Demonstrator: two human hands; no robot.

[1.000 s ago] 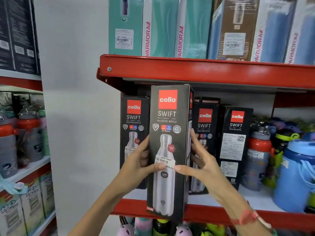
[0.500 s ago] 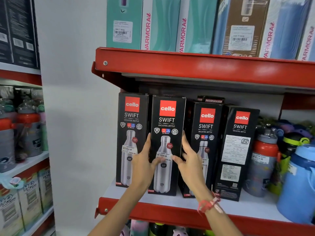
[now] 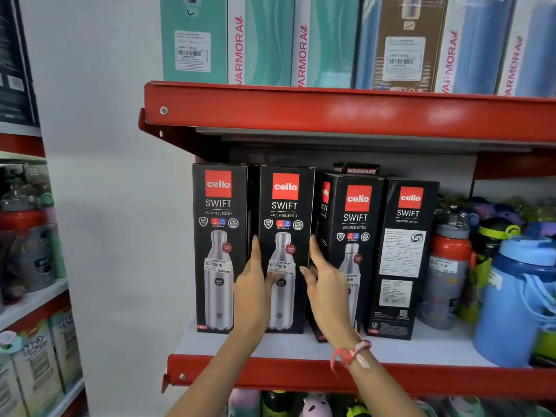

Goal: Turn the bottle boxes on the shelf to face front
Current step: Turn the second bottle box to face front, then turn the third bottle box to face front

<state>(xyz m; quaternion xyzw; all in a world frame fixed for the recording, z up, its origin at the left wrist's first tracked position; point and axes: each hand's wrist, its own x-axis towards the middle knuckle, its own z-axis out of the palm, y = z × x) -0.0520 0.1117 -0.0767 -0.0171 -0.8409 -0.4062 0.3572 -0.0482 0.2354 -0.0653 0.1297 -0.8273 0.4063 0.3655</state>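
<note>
Four black Cello Swift bottle boxes stand in a row on the red-edged shelf. The first box and the second box show their bottle picture to the front. The third box is angled slightly, its front and left side both visible. On the fourth box, a printed text panel faces out. My left hand grips the second box's left edge, thumb on its front. My right hand presses its right edge, partly covering the third box.
The red upper shelf hangs low over the box tops and carries Varmora boxes. Loose bottles and a blue jug crowd the right. A white wall and another shelving unit stand on the left.
The second box, held out in front of the shelf a second ago, now stands on the shelf between the first and third boxes. Both hands followed it inward.
</note>
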